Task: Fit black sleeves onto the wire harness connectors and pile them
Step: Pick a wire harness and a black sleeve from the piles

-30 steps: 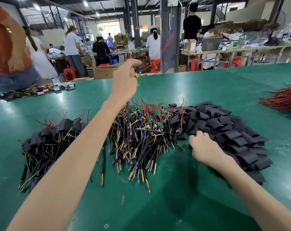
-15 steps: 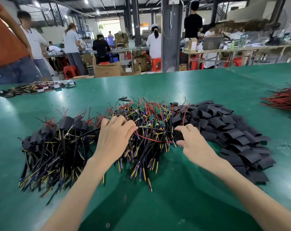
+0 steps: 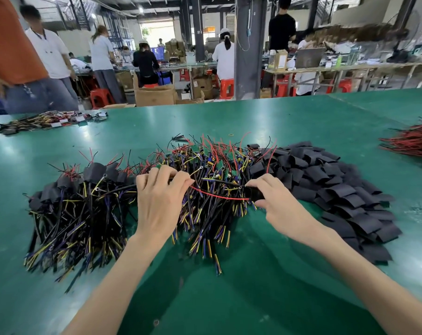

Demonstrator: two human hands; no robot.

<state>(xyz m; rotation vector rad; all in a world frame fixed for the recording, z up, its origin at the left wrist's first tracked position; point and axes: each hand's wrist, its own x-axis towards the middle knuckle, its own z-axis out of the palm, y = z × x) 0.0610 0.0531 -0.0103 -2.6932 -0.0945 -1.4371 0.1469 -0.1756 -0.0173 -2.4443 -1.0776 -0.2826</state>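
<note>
Green table (image 3: pixel 290 117) in front of me: sleeved harnesses (image 3: pixel 67 201) heaped on my left, bare harnesses (image 3: pixel 212 165) in the middle touching them, black sleeves (image 3: pixel 338 189) piled just beside. Far right, red wires (image 3: pixel 413 141); far left, tagged harnesses (image 3: pixel 48 120), well apart.

No legible txt — tags (image 3: pixel 80 118) on far harnesses too blurred.

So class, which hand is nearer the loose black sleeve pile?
Right. The right hand pinches a sleeve at the left edge of the sleeve pile; the left hand grips a wire harness further left.
</note>
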